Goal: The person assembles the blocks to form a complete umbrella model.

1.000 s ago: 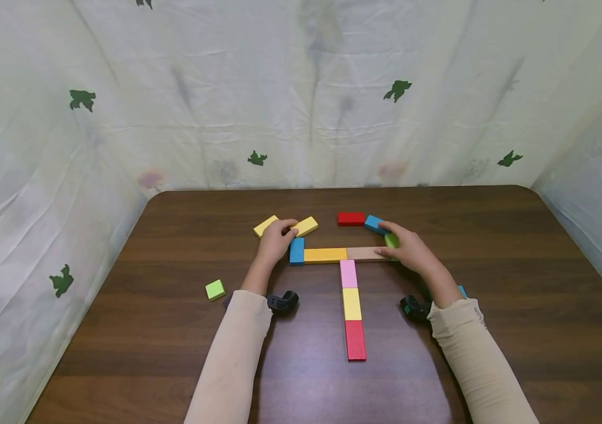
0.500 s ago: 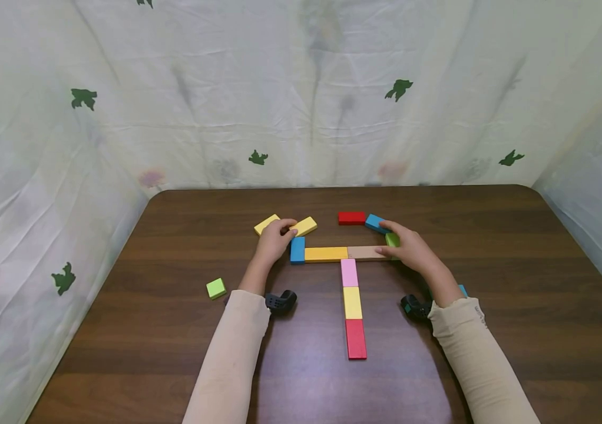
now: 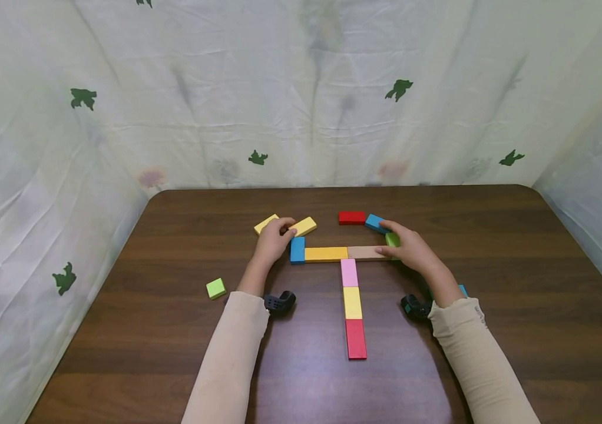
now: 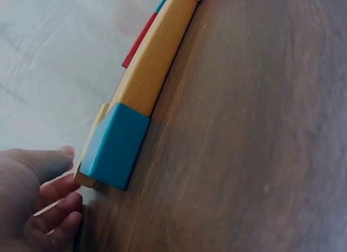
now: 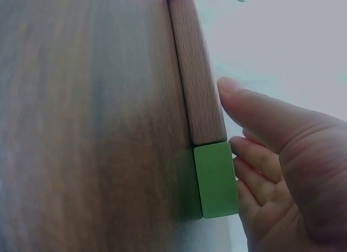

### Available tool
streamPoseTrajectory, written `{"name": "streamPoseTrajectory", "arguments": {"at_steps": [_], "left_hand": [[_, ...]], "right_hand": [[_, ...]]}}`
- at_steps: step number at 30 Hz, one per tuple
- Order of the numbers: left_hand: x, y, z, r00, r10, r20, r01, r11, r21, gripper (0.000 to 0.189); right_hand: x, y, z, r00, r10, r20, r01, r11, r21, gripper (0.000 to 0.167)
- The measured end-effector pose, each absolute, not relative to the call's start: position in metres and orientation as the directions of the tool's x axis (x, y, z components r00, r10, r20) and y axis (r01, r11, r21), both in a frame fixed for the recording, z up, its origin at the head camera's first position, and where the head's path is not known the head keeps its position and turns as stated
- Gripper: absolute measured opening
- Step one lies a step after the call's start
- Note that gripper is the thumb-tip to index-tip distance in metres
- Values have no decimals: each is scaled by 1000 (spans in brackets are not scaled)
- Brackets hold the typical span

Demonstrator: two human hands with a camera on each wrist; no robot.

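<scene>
Wooden blocks form a T-like layout on the brown table. My left hand (image 3: 273, 240) is at the back left, with thumb and forefinger at the near end of a slanted yellow block (image 3: 305, 226), lightly pinching it. Just beside it, a blue block (image 3: 297, 251) meets the left end of an orange-yellow block (image 3: 326, 254). At the back right my right hand (image 3: 411, 250) spreads around a green block (image 5: 217, 180); its thumb lies along a bare-wood block (image 5: 197, 73). Its forefinger reaches a slanted blue block (image 3: 375, 223), which adjoins a red block (image 3: 351, 218).
A pink (image 3: 349, 272), a yellow (image 3: 352, 303) and a red block (image 3: 356, 339) run toward the front. One lime block (image 3: 216, 288) lies left. Another yellow block (image 3: 265, 224) is partly behind my left hand. A blue block (image 3: 462, 290) shows beside the right wrist.
The slanted yellow block at my left hand has shifted very slightly left. My right hand and the other blocks keep their places; the view has shifted a little.
</scene>
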State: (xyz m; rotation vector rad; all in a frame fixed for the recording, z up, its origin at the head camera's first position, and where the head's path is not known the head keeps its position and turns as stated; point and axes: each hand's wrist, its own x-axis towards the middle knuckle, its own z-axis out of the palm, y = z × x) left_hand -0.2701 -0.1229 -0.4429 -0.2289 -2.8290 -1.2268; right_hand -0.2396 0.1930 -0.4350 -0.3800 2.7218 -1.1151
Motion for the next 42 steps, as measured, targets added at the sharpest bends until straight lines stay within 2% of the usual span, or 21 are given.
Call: {"name": "streamPoseTrajectory", "arguments": {"at_steps": [5,9,14,24,29,36,42], "left_hand": [[-269,-127,-439,-974,70,216,208,652,729,30],[-269,-134,-436,-967,28,255,210,658,723,36],[-270,-147,-437,-972,-15,236,166,672,722,42],[-270,-168,-442,-993,-31,117,61,711,700,49],[-270,-174,-444,-996,-37,82,30,722,691,46],[-271,-176,-443,-995,-34,96,38,750,661,33],[-271,-169,-442,-994,-27,109,50,759,650,36]], "right_hand": [[-239,193,-435,-953,-298,-61,-171,688,-705,67],[-239,193,-435,-952,-298,-61,-171,689,-704,68],[-239,192,-435,-954,-293,-64,-165,692,-703,67],[-239,192,-436,-954,-293,-59,-170,696,-698,68],[-239,192,-436,-955,-290,-63,-166,699,-695,68],[-240,192,-437,-955,-290,-67,-163,698,-697,68],[-239,192,-437,-954,-293,-66,-164,694,-701,68]]}}
